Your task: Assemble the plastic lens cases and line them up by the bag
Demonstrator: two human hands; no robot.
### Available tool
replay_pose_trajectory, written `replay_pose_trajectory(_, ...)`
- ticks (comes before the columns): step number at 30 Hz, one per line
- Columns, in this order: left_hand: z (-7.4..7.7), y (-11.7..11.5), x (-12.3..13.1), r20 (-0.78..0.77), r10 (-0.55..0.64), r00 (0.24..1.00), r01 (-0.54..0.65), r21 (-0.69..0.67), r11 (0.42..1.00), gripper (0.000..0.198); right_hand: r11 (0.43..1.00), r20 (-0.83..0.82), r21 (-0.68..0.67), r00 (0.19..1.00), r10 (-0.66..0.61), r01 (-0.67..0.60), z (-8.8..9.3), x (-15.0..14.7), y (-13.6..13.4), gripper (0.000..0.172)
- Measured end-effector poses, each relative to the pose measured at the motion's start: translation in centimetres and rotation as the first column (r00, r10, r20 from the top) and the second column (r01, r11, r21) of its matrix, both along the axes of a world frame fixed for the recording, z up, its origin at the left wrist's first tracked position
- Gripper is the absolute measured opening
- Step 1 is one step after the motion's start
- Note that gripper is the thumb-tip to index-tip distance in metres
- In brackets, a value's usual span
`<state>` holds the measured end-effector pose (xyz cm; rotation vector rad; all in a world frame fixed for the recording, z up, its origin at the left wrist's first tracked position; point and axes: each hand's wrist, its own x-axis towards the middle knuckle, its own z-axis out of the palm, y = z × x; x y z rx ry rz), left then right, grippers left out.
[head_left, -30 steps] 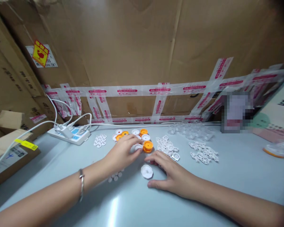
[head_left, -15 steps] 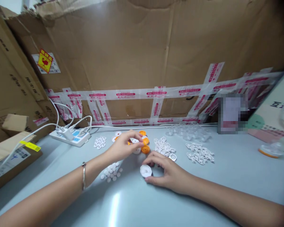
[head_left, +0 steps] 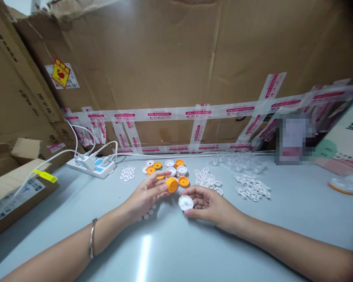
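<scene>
Between the thumb and fingers of my left hand (head_left: 148, 194) is an orange round plastic cap (head_left: 172, 185), tilted so its face shows. My right hand (head_left: 210, 205) grips a white round plastic piece (head_left: 186, 203) by its edge, with a small raised part in its middle. Just beyond my hands lies a group of white and orange round caps (head_left: 184, 181). Small white discs (head_left: 151, 212) are partly hidden behind my left hand. White openwork pieces (head_left: 206, 178) lie past my right hand.
Several small white parts (head_left: 127, 173) lie at the left. Another pile of white openwork pieces (head_left: 253, 187) and clear plastic domes (head_left: 238, 161) are at the right. A power strip (head_left: 91, 166) with cables stands before a large cardboard box (head_left: 164, 70). An open carton (head_left: 20, 188) is at left.
My left hand has drawn back from the group of caps with an orange cap in its fingers. My right hand has lifted the white piece slightly and tilted it.
</scene>
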<state>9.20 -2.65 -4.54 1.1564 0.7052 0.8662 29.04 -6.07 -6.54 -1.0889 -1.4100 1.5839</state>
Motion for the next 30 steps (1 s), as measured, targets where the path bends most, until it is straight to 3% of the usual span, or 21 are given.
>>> replay_pose_trajectory(3, -0.4, -0.3, 0.1, -0.062, -0.022, 0.998, 0.028, 0.1, 0.995, 0.043, 0.998, -0.022, -0.048, 0.999, -0.033, 0.032, -0.2, 0.0, 0.0, 0.046)
replay_pose_trajectory(7, -0.5, -0.8, 0.2, -0.186, -0.059, 0.981, 0.1, 0.223, 0.97, 0.033, 0.997, -0.026, -0.041, 0.997, -0.066, 0.065, -0.8, 0.0, 0.1, 0.051)
replay_pose_trajectory(12, -0.6, -1.1, 0.5, -0.199, -0.096, 0.975, 0.157, 0.319, 0.934, 0.028, 0.996, -0.037, -0.017, 0.995, -0.093, 0.092, -1.1, 0.0, 0.2, 0.053)
replay_pose_trajectory(30, -0.8, -1.5, 1.0, -0.297, -0.069, 0.952, 0.172, 0.338, 0.925, 0.028, 0.991, -0.02, 0.005, 0.991, -0.131, 0.131, 0.0, -0.3, -0.2, 0.047)
